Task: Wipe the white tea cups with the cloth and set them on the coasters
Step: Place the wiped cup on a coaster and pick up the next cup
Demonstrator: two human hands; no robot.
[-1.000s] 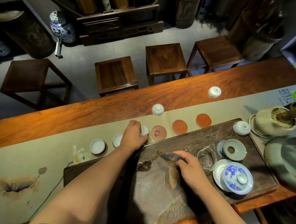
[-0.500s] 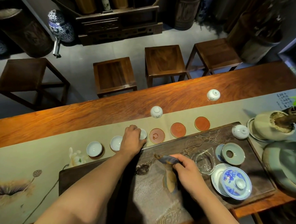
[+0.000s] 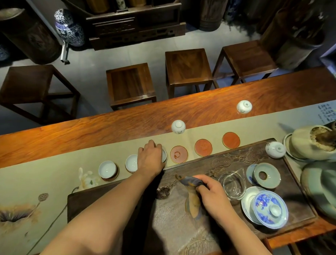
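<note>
While the left hand (image 3: 150,158) curls over a white cup (image 3: 163,155) on its coaster, two upright, empty cups (image 3: 107,169) (image 3: 131,163) sit just left of that grip and three bare red coasters (image 3: 179,154) just right. Nearer the person, the right hand (image 3: 211,194) pinches the cloth (image 3: 192,195) on the dark tray (image 3: 303,204). Three cups (image 3: 178,126) lie upside down farther off.
</note>
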